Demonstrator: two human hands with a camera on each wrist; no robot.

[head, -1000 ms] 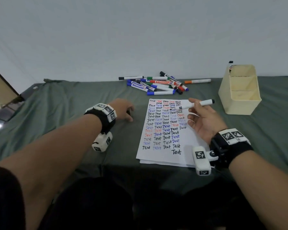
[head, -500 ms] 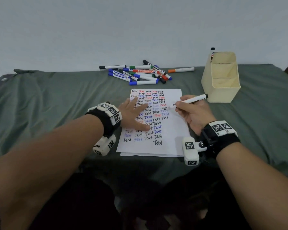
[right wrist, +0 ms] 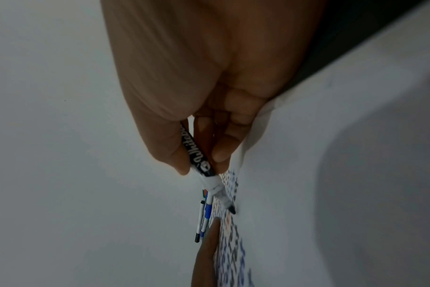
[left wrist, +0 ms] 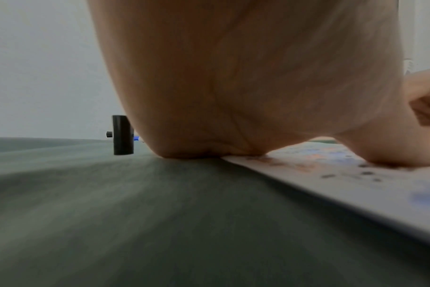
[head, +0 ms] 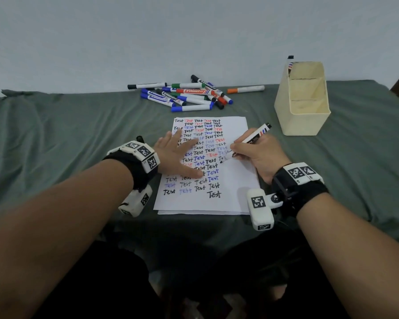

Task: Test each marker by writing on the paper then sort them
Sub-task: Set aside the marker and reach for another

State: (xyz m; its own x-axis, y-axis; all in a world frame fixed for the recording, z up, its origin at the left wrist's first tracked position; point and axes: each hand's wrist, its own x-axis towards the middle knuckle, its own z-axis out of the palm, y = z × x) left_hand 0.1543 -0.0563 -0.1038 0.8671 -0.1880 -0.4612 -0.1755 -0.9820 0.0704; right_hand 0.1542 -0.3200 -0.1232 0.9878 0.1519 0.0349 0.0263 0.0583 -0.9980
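Note:
A white sheet of paper (head: pixel 234 185) covered with rows of "Test" in black, blue and red lies on the green cloth. My right hand (head: pixel 253 153) grips an uncapped black marker (head: pixel 253 139) like a pen, its tip (right wrist: pixel 231 209) touching the paper at the right end of a row. My left hand (head: pixel 177 155) lies flat with spread fingers on the paper's left side, holding it down. The marker's black cap (left wrist: pixel 122 135) stands on the cloth just beyond the left hand. A pile of capped markers (head: pixel 187 95) lies behind the paper.
A cream holder with compartments (head: pixel 303 100) stands at the back right, with one marker (head: pixel 290 62) in its far section. An orange-capped marker (head: pixel 245 89) lies apart from the pile. Rumpled green cloth (head: pixel 55 125) covers the table, and a white wall rises behind.
My left hand moved from the cloth onto the paper and pressed flat. My right hand turned the marker down and brought its tip to the paper.

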